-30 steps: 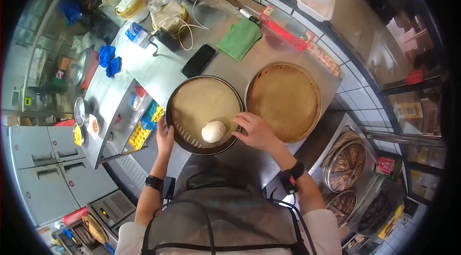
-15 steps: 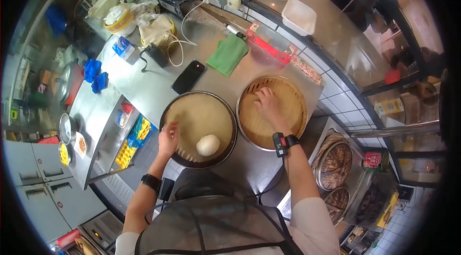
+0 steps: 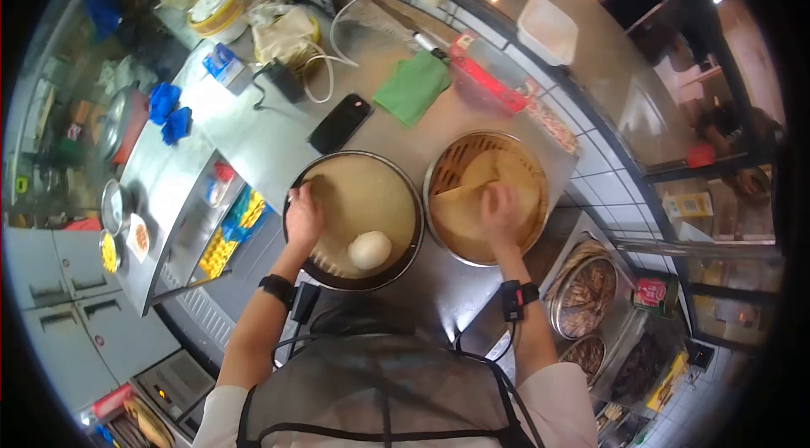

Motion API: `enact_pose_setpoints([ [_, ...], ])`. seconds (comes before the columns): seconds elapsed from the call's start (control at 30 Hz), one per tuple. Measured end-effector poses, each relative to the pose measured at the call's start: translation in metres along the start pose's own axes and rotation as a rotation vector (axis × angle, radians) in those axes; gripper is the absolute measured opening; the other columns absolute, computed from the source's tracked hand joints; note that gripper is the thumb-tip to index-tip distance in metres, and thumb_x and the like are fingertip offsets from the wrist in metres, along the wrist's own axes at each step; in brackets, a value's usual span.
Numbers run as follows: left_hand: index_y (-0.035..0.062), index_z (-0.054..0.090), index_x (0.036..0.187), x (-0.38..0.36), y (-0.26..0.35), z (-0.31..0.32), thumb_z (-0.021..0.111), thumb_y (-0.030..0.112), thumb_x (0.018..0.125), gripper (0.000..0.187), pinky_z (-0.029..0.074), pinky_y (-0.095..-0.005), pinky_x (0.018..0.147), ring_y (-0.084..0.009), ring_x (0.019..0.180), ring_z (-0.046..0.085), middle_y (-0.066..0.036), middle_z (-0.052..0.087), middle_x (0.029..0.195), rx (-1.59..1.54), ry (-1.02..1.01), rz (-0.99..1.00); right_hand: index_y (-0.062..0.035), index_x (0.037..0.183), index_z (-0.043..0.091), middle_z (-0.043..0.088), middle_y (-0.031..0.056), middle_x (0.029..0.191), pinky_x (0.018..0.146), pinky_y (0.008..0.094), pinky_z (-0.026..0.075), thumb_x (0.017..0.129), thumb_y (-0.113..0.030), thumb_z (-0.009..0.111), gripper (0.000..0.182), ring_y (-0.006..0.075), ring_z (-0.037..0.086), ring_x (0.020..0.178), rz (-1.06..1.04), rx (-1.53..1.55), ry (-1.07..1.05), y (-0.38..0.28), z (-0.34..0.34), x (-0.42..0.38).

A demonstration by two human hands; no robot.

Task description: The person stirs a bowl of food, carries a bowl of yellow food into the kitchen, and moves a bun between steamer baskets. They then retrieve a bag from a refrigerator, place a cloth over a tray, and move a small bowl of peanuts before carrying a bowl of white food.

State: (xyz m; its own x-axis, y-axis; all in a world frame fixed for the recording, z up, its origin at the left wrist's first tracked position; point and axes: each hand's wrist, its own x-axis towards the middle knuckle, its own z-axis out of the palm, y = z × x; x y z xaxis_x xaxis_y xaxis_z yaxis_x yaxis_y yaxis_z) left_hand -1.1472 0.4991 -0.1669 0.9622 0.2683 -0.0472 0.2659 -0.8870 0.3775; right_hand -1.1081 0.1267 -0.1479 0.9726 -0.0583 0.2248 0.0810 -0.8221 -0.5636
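Note:
My right hand [image 3: 501, 210] is closed on a thin beige steamer liner [image 3: 523, 186] in the right round steamer [image 3: 485, 140]. The liner's left part is folded over, baring brown slats underneath. At the left inside edge of the other round steamer [image 3: 419, 220], my left hand [image 3: 305, 218] has its fingers bent down; what they grip is hidden. A beige liner [image 3: 363, 195] covers that steamer's base. On it, near the front, sits a smooth white ball of dough or a bun [image 3: 369, 250], apart from both hands.
Behind the steamers lie a black phone [image 3: 341, 123], a green cloth [image 3: 413, 87] and a red box [image 3: 489, 81]. A white cable [image 3: 337, 35] loops over the steel counter. To the right stand metal trays of brown food [image 3: 582, 296]; an open drawer [image 3: 228, 220] is at left.
My right hand has pulled the right liner toward me and to the right, folding it over. My left hand has moved up to the left steamer's edge, its fingers now bent. The view has shifted slightly.

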Motion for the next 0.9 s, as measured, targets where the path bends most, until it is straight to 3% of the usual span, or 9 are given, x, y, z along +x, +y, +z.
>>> enact_pose_setpoints([
  [0.13, 0.0066, 0.044, 0.106, 0.004, 0.004, 0.001, 0.055, 0.011, 0.075, 0.033, 0.048, -0.0432, 0.064, -0.0360, 0.077, 0.057, -0.021, 0.047, 0.100, 0.052, 0.027, -0.046, -0.0037, 0.096, 0.053, 0.052, 0.0145, 0.098, 0.080, 0.0400, 0.041, 0.072, -0.010, 0.058, 0.025, 0.0317, 0.049, 0.094, -0.058, -0.012, -0.019, 0.006, 0.009, 0.016],
  [0.23, 0.0070, 0.045, 0.102, 0.002, 0.006, -0.002, 0.057, 0.014, 0.075, 0.029, 0.046, -0.0426, 0.064, -0.0348, 0.080, 0.055, -0.019, 0.048, 0.099, 0.040, -0.010, -0.078, -0.0038, 0.098, 0.053, 0.052, 0.0145, 0.099, 0.078, 0.0395, 0.043, 0.072, -0.009, 0.057, 0.026, 0.0315, 0.050, 0.093, -0.256, -0.175, -0.073, -0.022, 0.001, 0.015],
  [0.3, 0.0069, 0.046, 0.101, 0.001, 0.006, 0.001, 0.057, 0.014, 0.075, 0.029, 0.047, -0.0422, 0.063, -0.0344, 0.080, 0.055, -0.018, 0.048, 0.099, 0.041, 0.005, -0.099, -0.0049, 0.100, 0.053, 0.052, 0.0141, 0.102, 0.078, 0.0391, 0.044, 0.071, -0.011, 0.059, 0.030, 0.0317, 0.051, 0.093, -0.449, -0.006, -0.159, -0.076, -0.003, 0.005],
  [0.43, 0.0064, 0.047, 0.097, -0.002, 0.005, 0.004, 0.056, 0.012, 0.077, 0.023, 0.047, -0.0412, 0.062, -0.0336, 0.079, 0.056, -0.016, 0.048, 0.096, 0.011, 0.083, -0.085, -0.0080, 0.105, 0.052, 0.050, 0.0134, 0.106, 0.079, 0.0376, 0.043, 0.064, -0.017, 0.068, 0.045, 0.0298, 0.049, 0.096, -0.794, 0.312, -0.566, -0.122, 0.034, -0.033],
  [0.53, 0.0059, 0.048, 0.095, 0.000, 0.002, 0.005, 0.054, 0.011, 0.078, 0.019, 0.047, -0.0406, 0.061, -0.0336, 0.076, 0.056, -0.016, 0.048, 0.095, 0.024, 0.109, -0.060, -0.0096, 0.111, 0.048, 0.048, 0.0123, 0.108, 0.079, 0.0358, 0.043, 0.060, -0.019, 0.070, 0.056, 0.0279, 0.047, 0.101, -0.912, 0.094, -0.617, -0.143, 0.051, -0.045],
  [0.63, 0.0054, 0.048, 0.093, 0.004, -0.010, 0.013, 0.051, 0.010, 0.080, 0.014, 0.047, -0.0402, 0.060, -0.0332, 0.072, 0.057, -0.016, 0.048, 0.092, 0.085, 0.103, -0.016, -0.0111, 0.115, 0.045, 0.046, 0.0110, 0.109, 0.079, 0.0341, 0.042, 0.059, -0.019, 0.071, 0.063, 0.0266, 0.044, 0.105, -0.862, -0.077, -0.798, -0.146, 0.061, -0.050],
  [0.73, 0.0048, 0.048, 0.090, 0.006, -0.014, 0.013, 0.048, 0.010, 0.081, 0.010, 0.047, -0.0401, 0.059, -0.0328, 0.070, 0.057, -0.016, 0.049, 0.088, 0.128, 0.095, 0.036, -0.0115, 0.115, 0.046, 0.047, 0.0107, 0.106, 0.079, 0.0356, 0.043, 0.059, -0.019, 0.071, 0.062, 0.0270, 0.046, 0.103, -0.773, -0.028, -0.870, -0.146, 0.063, -0.050],
  [0.9, 0.0034, 0.047, 0.087, -0.011, 0.004, -0.015, 0.047, 0.005, 0.076, 0.010, 0.045, -0.0394, 0.054, -0.0313, 0.065, 0.055, -0.016, 0.048, 0.083, 0.066, 0.121, 0.190, -0.0116, 0.113, 0.046, 0.050, 0.0102, 0.104, 0.078, 0.0367, 0.044, 0.058, -0.016, 0.071, 0.060, 0.0272, 0.049, 0.099, -0.546, 0.197, -0.709, -0.149, 0.033, -0.035],
])
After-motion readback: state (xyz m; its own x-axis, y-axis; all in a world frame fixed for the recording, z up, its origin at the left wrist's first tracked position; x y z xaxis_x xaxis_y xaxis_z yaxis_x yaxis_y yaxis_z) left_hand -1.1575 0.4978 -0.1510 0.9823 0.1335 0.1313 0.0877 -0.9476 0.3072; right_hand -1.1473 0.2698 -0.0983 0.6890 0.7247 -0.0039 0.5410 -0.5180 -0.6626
